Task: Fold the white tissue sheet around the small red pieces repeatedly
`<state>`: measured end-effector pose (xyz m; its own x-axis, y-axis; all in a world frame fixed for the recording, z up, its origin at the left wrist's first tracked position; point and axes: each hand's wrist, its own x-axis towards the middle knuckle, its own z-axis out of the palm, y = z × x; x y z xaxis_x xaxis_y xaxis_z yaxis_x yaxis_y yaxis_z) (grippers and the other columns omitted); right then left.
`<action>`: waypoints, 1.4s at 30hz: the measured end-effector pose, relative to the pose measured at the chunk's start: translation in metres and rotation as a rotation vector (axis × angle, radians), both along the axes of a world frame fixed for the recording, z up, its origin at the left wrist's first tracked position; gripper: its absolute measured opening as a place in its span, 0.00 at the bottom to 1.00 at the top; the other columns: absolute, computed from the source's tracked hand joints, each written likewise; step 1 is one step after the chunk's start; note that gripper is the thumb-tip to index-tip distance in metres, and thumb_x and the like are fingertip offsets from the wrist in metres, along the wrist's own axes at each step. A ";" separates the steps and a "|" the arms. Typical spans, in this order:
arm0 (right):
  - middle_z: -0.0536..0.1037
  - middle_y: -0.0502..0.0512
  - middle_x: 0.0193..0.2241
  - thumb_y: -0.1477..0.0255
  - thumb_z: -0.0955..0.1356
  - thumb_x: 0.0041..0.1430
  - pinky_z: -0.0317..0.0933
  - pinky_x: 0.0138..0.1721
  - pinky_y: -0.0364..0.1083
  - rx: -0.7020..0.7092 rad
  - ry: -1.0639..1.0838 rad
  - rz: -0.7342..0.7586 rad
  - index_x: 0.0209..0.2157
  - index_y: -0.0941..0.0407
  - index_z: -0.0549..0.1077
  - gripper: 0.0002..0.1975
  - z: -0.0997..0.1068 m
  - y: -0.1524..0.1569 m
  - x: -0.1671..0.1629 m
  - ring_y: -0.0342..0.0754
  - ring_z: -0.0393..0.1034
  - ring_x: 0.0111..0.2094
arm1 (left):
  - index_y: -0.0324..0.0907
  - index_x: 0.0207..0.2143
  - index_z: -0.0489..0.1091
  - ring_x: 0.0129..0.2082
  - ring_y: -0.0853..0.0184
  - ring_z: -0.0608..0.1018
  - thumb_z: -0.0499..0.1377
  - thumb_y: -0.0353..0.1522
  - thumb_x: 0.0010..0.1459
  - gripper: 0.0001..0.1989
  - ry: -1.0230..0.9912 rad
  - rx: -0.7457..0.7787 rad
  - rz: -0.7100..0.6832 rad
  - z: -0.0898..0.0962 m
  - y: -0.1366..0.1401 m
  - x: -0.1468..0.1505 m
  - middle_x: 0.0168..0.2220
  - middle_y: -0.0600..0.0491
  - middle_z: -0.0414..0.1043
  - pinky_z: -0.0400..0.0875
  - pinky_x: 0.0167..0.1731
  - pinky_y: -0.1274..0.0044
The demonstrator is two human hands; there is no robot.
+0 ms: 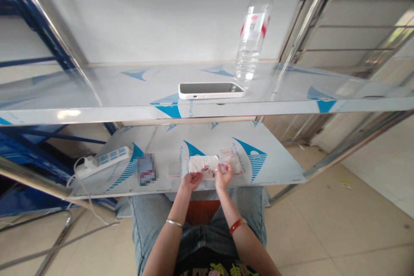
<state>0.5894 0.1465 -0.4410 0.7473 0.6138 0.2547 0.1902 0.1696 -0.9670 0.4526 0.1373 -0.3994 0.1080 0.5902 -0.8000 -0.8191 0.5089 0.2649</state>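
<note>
On the lower shelf lies a white, tissue-like pad (pixel 203 162) with several small dark red pieces on it, too small to name. My left hand (pixel 193 180) is at the pad's front left edge, its fingers curled and pressed together near the red pieces. At the pad's right side is my right hand (pixel 224 177), thumb and fingers drawn together in a pinch. What either hand holds, if anything, is too small to make out. Just behind my right hand, a clear plastic bag (pixel 235 163) with red print lies flat. A smaller clear bag (pixel 174 168) rests left of the pad.
A white power strip (pixel 110 160) with a plugged-in cord and a blurred-out object (pixel 146 170) are on the left. The upper shelf (pixel 129 95) overhangs at the back, carrying a phone (pixel 211 89) and a water bottle (pixel 254 30). Metal posts frame both sides.
</note>
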 end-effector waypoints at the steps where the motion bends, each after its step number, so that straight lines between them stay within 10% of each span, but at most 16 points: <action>1: 0.72 0.64 0.38 0.57 0.66 0.49 0.61 0.45 0.51 0.000 0.002 0.001 0.42 0.61 0.67 0.25 0.001 0.000 -0.001 0.51 0.67 0.38 | 0.27 0.49 0.63 0.28 0.62 0.78 0.47 0.18 0.55 0.19 -0.018 0.005 0.000 0.000 0.000 -0.001 0.36 0.39 0.74 0.75 0.27 0.75; 15: 0.72 0.64 0.39 0.57 0.65 0.51 0.59 0.47 0.52 -0.027 -0.145 0.082 0.44 0.61 0.67 0.25 -0.005 -0.004 -0.008 0.52 0.66 0.40 | 0.28 0.57 0.53 0.47 0.49 0.75 0.49 0.30 0.57 0.25 -0.266 0.127 -0.135 0.009 0.001 -0.023 0.48 0.31 0.67 0.74 0.40 0.64; 25: 0.73 0.60 0.38 0.63 0.66 0.52 0.62 0.44 0.50 0.067 -0.233 0.314 0.46 0.60 0.67 0.21 0.014 -0.017 -0.045 0.49 0.67 0.38 | 0.30 0.49 0.64 0.36 0.57 0.78 0.53 0.45 0.57 0.27 -0.022 0.226 -0.325 0.039 -0.003 -0.040 0.38 0.38 0.73 0.71 0.35 0.70; 32: 0.73 0.54 0.36 0.65 0.70 0.47 0.65 0.36 0.46 0.043 -0.199 0.551 0.49 0.57 0.67 0.26 0.033 -0.033 -0.071 0.45 0.68 0.31 | 0.32 0.33 0.74 0.27 0.70 0.75 0.60 0.24 0.52 0.05 0.395 0.506 -0.139 0.047 -0.004 -0.033 0.31 0.45 0.76 0.65 0.28 0.82; 42: 0.77 0.58 0.34 0.56 0.64 0.56 0.67 0.35 0.45 0.014 0.119 0.723 0.37 0.58 0.72 0.19 0.044 -0.035 -0.071 0.49 0.73 0.35 | 0.35 0.36 0.74 0.25 0.72 0.77 0.60 0.28 0.52 0.08 0.459 0.556 0.076 0.047 -0.003 -0.042 0.34 0.47 0.78 0.66 0.22 0.85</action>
